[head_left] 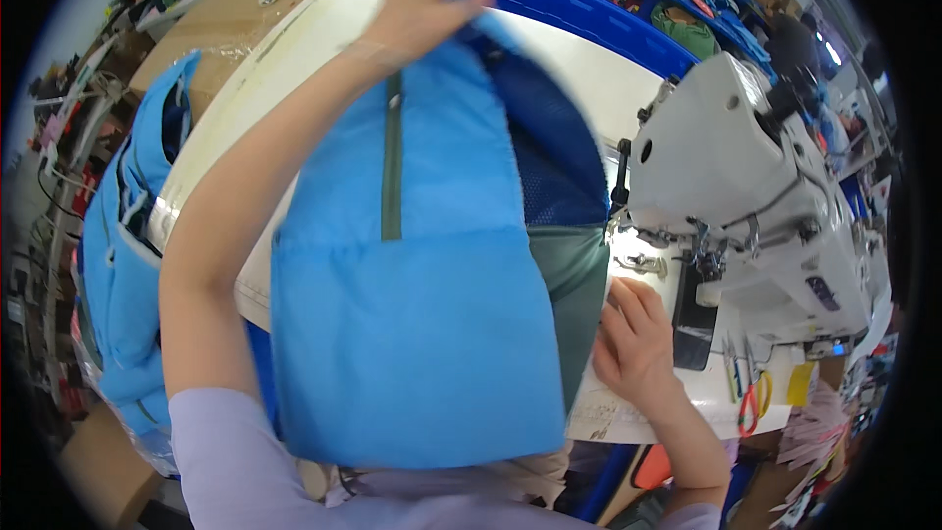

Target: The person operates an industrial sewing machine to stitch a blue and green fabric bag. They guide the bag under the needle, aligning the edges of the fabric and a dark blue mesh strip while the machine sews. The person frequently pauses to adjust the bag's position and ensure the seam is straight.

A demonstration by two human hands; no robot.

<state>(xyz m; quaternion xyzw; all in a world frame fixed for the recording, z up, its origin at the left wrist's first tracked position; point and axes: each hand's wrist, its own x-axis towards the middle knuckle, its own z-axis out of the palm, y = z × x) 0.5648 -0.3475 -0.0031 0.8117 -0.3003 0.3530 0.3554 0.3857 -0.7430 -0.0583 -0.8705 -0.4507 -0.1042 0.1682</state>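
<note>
A light blue fabric bag (422,334), seemingly a backpack piece, hangs upright before me over the table's near edge. It has a dark green zipper (392,167), a grey-green side panel (574,280) and a dark blue mesh lining (549,162) showing on the right. My left hand (437,0) is raised at the far end, its fingers closed on the bag's top edge and slightly blurred. Low at the right side, my right hand (638,339) has its fingers bent against the side panel's edge; their tips are partly hidden. Close beyond that hand stands a white sewing machine (726,167).
More blue bags (123,265) are piled at the left beside a cardboard box (221,29). Behind the white table (579,54) is a blue plastic bin (589,15). Red-and-yellow-handled scissors (754,397) and a dark phone-like slab (695,329) lie right of my right hand.
</note>
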